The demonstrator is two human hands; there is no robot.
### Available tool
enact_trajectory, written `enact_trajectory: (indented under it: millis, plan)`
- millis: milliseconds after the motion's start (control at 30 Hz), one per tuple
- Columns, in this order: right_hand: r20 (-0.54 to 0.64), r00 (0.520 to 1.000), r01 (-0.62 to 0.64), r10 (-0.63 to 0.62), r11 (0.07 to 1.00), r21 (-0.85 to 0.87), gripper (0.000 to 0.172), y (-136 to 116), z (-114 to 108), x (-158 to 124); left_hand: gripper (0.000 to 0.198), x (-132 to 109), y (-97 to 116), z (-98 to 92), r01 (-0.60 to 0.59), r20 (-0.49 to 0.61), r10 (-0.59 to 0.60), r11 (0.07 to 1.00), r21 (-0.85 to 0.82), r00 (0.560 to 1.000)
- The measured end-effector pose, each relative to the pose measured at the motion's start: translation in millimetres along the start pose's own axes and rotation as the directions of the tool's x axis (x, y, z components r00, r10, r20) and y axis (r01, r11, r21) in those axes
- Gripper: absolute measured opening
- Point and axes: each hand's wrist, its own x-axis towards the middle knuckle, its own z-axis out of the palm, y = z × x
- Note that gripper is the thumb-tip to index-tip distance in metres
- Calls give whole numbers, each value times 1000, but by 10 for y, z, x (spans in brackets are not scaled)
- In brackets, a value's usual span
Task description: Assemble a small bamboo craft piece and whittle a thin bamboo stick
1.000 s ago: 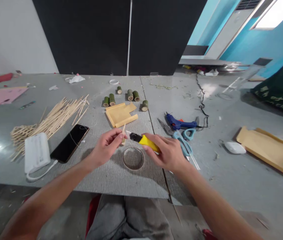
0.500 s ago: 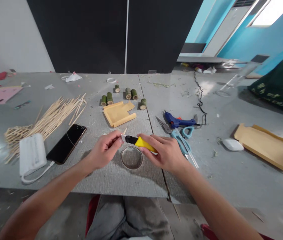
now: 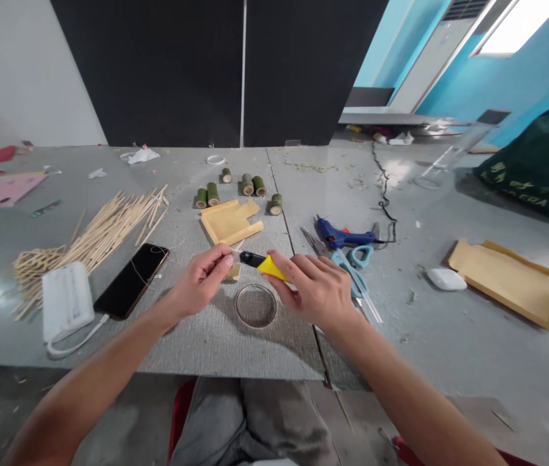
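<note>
My right hand (image 3: 315,285) is wrapped around a yellow and black utility knife (image 3: 274,267), its blade end pointing left. Opposite it, my left hand (image 3: 205,278) pinches a thin pale wooden stick (image 3: 240,245), mostly hidden by the fingers. The knife's tip meets the stick close to my left fingertips. Below the knife lies a small tan scrap (image 3: 233,272), partly covered. A round ring (image 3: 256,325) rests flat on the table beneath both hands. Beyond them sits a folded piece of brown cardboard (image 3: 230,221), with several short green bamboo pieces (image 3: 247,185) behind it.
Left of my hands are a phone (image 3: 131,281), a white power bank (image 3: 67,296) with a cable, and a bundle of wooden sticks (image 3: 109,226). To the right lie a blue glue gun (image 3: 344,233), light-blue scissors (image 3: 362,256), a white case (image 3: 446,279) and a cardboard tray (image 3: 507,281).
The knife has turned slightly in my right hand, so its blade shows less. Both hands have shifted a little, and the tan scrap now shows under the knife.
</note>
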Motion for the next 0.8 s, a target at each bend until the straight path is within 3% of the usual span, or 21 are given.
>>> enact_trajectory:
  millis: [67,100,167,267,367,533,800]
  plan:
    - [-126,967,-223,221,975,-3,30,184,-63,15,29,-18,-5,17,-4,35,3,999,42,999]
    - [-222,914,-347,340,938,5,32,286,-101,19,30,-28,-15,30,-2,55,-1,999,48,999]
    - [-382,834,-423,397,906,19,32,442,-162,17,32,-40,-48,57,11,72,-11,1000,1,997]
    - [-262,925,-252,277,960,122,29,441,-173,0,33,-42,-97,84,45,43,-40,992,-116,998]
    - [-71,996,-38,54,976,214,29,237,-125,-9,32,-38,-120,92,79,17,-77,976,-203,997]
    - [92,994,34,-58,968,249,33,34,-81,-17,33,-41,-107,97,80,20,-77,969,-234,997]
    - [155,984,40,-83,964,264,35,38,-55,-36,33,-69,-70,58,30,26,-28,993,-115,999]
